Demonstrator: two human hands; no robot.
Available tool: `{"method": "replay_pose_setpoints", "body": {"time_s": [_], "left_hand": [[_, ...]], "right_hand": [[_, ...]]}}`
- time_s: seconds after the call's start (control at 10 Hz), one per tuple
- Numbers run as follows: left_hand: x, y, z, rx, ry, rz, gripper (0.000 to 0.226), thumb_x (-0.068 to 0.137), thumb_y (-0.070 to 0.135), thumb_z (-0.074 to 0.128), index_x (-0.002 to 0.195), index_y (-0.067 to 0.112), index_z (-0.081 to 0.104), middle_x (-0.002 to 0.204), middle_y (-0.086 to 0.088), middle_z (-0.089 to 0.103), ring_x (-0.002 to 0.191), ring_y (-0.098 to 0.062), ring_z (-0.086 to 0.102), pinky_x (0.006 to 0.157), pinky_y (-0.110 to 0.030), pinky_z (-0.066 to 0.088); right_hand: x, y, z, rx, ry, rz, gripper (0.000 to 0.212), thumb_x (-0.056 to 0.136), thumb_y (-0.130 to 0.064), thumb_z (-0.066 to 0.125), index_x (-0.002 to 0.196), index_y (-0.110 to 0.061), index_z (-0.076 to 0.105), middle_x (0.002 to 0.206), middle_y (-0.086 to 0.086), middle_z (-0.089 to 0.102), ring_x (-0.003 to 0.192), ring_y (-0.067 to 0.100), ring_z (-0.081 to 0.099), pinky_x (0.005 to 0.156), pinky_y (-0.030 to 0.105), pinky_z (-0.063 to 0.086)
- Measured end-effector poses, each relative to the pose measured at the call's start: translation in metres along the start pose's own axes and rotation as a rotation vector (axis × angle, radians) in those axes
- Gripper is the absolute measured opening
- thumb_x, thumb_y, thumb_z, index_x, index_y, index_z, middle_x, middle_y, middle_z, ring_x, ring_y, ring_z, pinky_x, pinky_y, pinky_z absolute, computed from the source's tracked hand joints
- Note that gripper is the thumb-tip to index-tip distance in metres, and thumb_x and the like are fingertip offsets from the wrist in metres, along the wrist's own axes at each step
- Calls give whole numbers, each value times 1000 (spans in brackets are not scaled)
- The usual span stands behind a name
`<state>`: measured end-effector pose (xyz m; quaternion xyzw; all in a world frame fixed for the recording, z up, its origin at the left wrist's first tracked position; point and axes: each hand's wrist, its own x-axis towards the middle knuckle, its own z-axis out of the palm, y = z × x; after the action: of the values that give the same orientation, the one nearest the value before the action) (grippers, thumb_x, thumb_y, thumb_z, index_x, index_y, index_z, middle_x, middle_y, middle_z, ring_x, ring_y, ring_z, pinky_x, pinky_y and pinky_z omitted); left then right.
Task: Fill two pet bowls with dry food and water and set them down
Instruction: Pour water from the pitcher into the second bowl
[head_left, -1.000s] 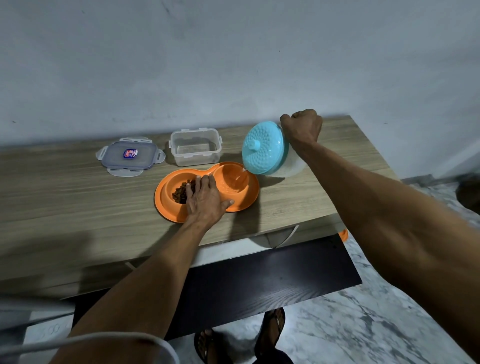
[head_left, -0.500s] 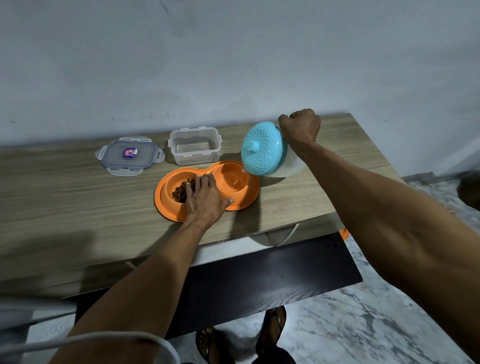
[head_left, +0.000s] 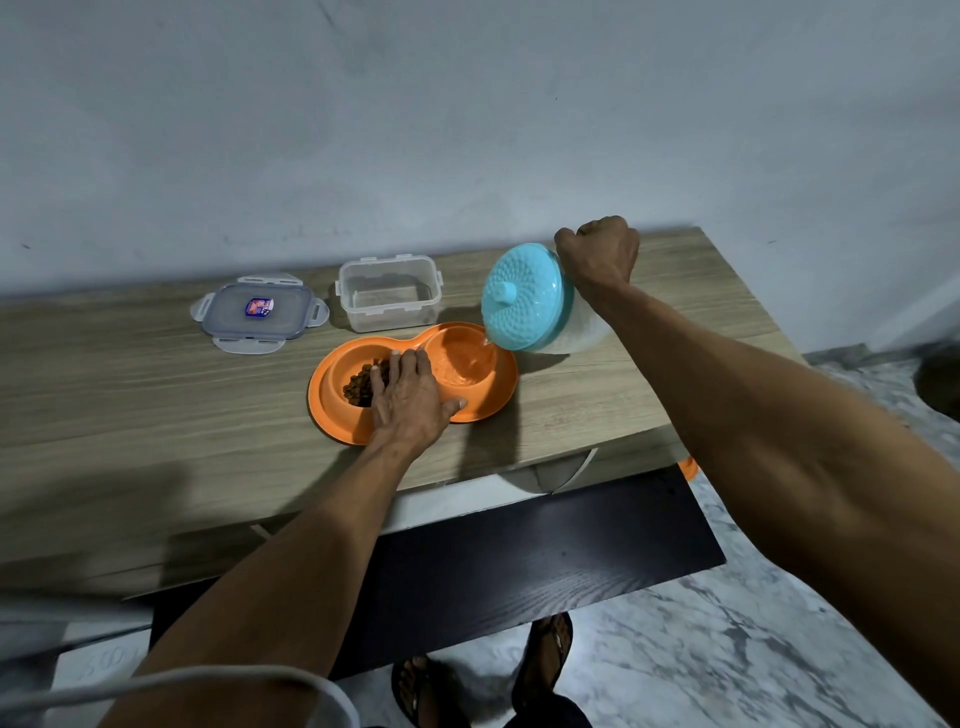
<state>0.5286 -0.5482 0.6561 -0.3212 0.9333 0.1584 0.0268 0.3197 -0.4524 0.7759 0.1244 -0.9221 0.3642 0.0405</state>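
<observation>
An orange double pet bowl (head_left: 488, 405) lies on the wooden table (head_left: 156, 415). Its left cup holds brown dry food (head_left: 361, 387); its right cup holds water (head_left: 462, 364). My left hand (head_left: 410, 400) lies flat on the bowl's front middle, fingers spread, pressing it down. My right hand (head_left: 597, 254) grips a white jug with a blue lid (head_left: 524, 299), tipped on its side over the right cup. A thin stream of water runs from the lid's lower edge into that cup.
A clear plastic container (head_left: 389, 293) stands open behind the bowl, with its lid (head_left: 258, 312) lying flat to the left. The wall runs right behind the table. A dark board (head_left: 519, 566) juts out below the table's front edge. My sandalled feet (head_left: 483, 675) stand on marble floor.
Almost nothing has moved. The jug stays tipped and water keeps running into the right cup. My left hand stays on the bowl.
</observation>
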Motion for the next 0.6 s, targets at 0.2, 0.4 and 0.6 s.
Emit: {"method": "replay_pose_setpoints", "body": {"time_s": [0.2,0.4,0.6], "left_hand": [[0,1,-1,10,-1,1,92,88,57,58,153,5,18,158,-12,26,150,-33,13,120,-54,11],[0,1,0,14,-1,3,92,87,57,58,152,5,19,157,-13,27,149,-33,14,120,-54,12],[-1,1,-1,15,-2,8,92,87,57,58,152,5,18,158,-13,26,149,-33,14,120,-54,11]], "right_hand": [[2,0,0,-4,-2,-1,40,76,-17,57,44,-11,34,44,4,24,48,17,21,60,29,31],[2,1,2,8,1,2,38,73,-16,56,43,-11,34,44,3,25,50,18,23,60,31,33],[4,2,4,24,0,14,38,75,-18,57,44,-11,36,44,2,27,49,17,25,60,30,35]]}}
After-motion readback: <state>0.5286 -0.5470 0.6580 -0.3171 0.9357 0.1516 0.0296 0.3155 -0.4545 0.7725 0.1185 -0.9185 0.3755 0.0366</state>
